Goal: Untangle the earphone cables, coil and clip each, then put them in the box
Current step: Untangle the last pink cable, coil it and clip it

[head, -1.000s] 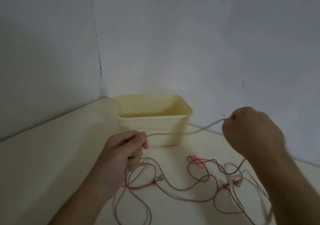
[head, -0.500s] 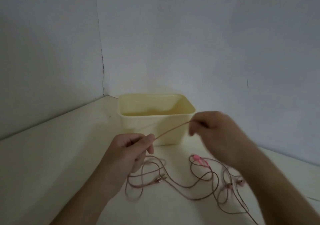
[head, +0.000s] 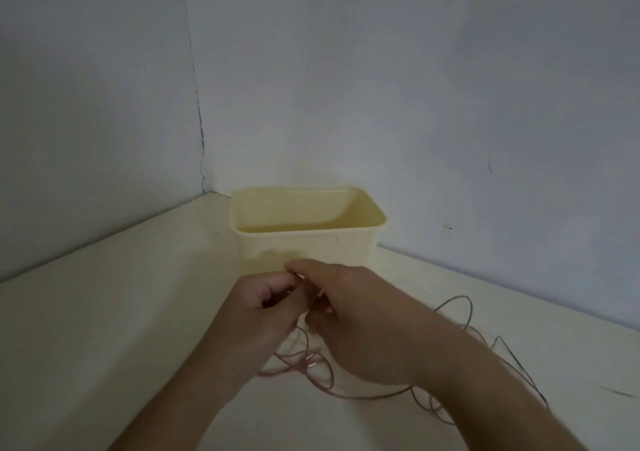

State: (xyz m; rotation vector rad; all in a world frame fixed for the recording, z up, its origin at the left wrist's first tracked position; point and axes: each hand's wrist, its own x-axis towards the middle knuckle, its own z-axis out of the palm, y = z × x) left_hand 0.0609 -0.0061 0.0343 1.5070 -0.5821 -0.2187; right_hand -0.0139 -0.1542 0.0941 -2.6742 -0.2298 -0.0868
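I judge coiling underway: left hand (head: 268, 306) and right hand (head: 360, 315), fingers curled, pinch the pink earphone cable (head: 311, 369) before the box (head: 304, 246). Next: wind another loop evenly.

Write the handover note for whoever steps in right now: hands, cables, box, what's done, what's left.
Left hand and right hand meet in front of the cream box, both pinching the pink earphone cable between them.
The rest of the cable lies in loose loops on the table, and a darker cable trails to the right.
Nothing visible in the box.
Left: finish untangling, coil, clip, box each.
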